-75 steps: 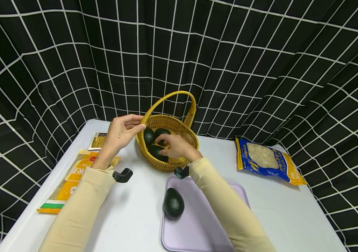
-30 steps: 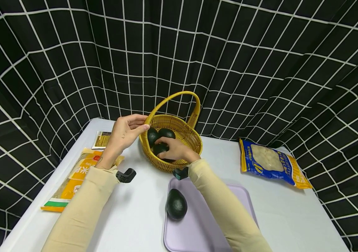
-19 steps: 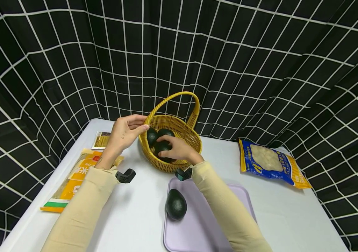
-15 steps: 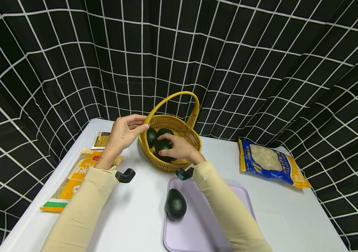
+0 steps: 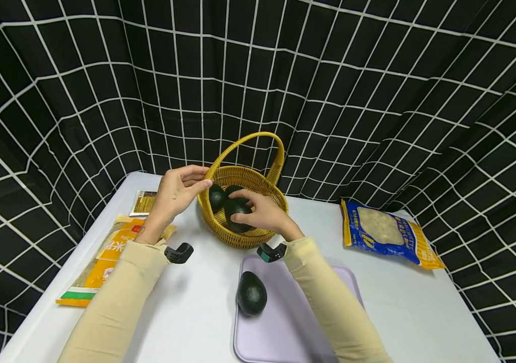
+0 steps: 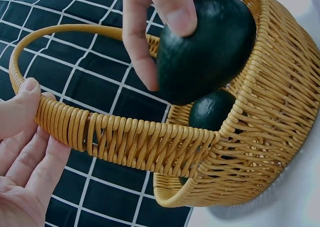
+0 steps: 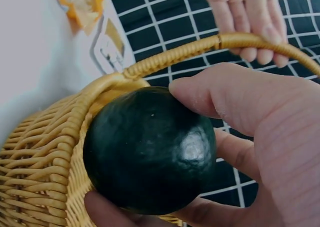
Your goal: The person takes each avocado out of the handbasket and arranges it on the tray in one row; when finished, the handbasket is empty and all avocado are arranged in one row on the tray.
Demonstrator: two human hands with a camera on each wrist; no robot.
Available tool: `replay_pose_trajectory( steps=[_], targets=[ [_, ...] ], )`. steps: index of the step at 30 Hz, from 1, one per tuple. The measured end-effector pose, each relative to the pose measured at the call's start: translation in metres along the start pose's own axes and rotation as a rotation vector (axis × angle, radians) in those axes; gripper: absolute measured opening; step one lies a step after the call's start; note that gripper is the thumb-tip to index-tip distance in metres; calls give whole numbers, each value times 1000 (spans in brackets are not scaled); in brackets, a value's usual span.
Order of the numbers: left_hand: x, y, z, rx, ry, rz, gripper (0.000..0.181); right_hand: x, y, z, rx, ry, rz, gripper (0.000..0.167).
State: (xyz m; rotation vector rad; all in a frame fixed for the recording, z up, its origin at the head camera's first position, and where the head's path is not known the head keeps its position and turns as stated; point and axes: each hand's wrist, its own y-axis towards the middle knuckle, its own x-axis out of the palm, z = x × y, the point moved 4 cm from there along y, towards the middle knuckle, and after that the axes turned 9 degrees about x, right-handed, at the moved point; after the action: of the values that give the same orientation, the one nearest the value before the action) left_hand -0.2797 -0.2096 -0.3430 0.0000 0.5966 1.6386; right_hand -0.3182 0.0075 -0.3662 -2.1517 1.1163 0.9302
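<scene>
A yellow wicker basket (image 5: pixel 226 237) with a tall handle stands at the back of the table. My left hand (image 5: pixel 175 194) pinches the left side of its handle (image 6: pixel 120 137) between thumb and fingers. Over the basket's opening, my right hand (image 5: pixel 264 214) grips a dark green avocado (image 5: pixel 236 216), thumb on one side and fingers on the other; the right wrist view shows this avocado (image 7: pixel 150 149) large and close. Two more avocados lie in the basket, one at the left (image 5: pixel 216 197) and one behind, partly hidden by the hand. Another avocado (image 5: pixel 252 294) rests on a lilac tray (image 5: pixel 276 333).
At the left lie an orange and clear food bag (image 5: pixel 99 262), partly under the left forearm, and a small flat packet (image 5: pixel 143 202). A blue and yellow bag (image 5: pixel 387 232) lies at the right. A black curtain with white grid lines surrounds the white table.
The right hand has moved up and slightly right with the avocado in its grip, away from the basket's floor. The left hand keeps its hold on the handle. The head view has shifted slightly.
</scene>
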Motion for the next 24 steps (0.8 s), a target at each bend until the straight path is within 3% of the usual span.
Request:
replay_pose_trajectory(
  steps=[6,16,24],
  targets=[
    [0,0,0,-9,1,1,37,-6,-12,-3,-6,13,-6,54],
    [-2,-1,1,29,9,-2,35,-12,-32,-1,-42,71,4,55],
    [-1,-1,1,13,8,-2,36,-14,-47,-3,-47,109,1,55]
  ],
)
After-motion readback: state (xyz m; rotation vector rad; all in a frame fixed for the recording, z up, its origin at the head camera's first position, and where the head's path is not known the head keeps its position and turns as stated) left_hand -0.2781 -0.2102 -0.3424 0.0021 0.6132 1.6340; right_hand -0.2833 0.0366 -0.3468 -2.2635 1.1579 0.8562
